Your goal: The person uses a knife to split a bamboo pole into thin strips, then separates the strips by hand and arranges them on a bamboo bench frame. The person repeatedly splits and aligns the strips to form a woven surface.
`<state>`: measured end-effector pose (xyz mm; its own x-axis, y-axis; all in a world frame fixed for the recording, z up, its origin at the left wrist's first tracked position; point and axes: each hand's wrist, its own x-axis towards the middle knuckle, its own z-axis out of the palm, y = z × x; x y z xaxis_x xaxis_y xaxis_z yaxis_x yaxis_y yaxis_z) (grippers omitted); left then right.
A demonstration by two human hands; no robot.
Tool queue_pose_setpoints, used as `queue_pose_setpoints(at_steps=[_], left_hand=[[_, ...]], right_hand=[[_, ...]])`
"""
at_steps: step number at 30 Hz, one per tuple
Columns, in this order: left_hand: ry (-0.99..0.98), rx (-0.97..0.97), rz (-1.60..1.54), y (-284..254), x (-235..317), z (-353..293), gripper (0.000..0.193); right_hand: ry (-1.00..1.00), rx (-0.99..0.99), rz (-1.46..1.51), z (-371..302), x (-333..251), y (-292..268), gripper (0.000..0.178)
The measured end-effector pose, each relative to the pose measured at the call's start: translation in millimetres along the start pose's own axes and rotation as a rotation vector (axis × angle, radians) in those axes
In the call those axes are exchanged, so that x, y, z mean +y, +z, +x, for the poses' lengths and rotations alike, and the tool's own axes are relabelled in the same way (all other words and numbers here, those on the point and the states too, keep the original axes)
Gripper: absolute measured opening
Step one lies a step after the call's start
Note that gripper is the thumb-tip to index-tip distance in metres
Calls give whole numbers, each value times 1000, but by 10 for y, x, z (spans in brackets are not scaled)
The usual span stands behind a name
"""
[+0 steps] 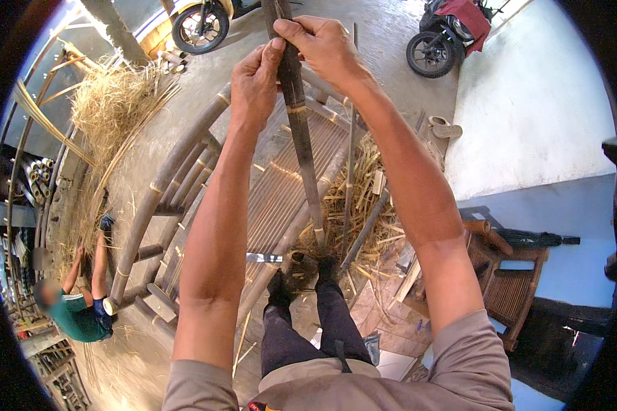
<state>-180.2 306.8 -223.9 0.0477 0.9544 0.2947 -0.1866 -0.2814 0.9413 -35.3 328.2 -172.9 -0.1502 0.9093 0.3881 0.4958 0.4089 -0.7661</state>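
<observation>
A long dark bamboo pole [299, 137], split-looking near its top, stands upright before me, its lower end near my feet. My left hand [255, 85] is closed on it near the top. My right hand [324, 49] grips the same pole slightly higher, thumb pressed against its face. Behind the pole is a bamboo bench [159, 179] with a slatted seat. A flat metal blade [264, 258] shows by the bench edge near my feet; its handle cannot be made out. Close by lies a short round wooden block [299, 269].
Bamboo shavings and offcuts [363, 219] litter the floor to the right. A person in a green shirt [82, 316] sits at the left below a straw-like heap [113, 99]. Two motorbikes [428, 53] stand at the back. A bamboo chair [511, 281] is at the right.
</observation>
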Motion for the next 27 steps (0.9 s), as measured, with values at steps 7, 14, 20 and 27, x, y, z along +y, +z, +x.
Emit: queue_pose_setpoints(at_steps=[7,14,20,27], left_hand=[[6,100,-81,-277,-38,-32,49],[222,160,-306,-221,-353,-189,48],[-55,723,-173,-967,199,-639,43],[53,28,-378,-646,-218,-413,64]], right_hand=[[-112,-66,439,-147,-62,331,44],[1,-109,815,-303,106,766,50],[225,289,717,-307,273,-371,53],[177,-155,965,-218,99,200,43]])
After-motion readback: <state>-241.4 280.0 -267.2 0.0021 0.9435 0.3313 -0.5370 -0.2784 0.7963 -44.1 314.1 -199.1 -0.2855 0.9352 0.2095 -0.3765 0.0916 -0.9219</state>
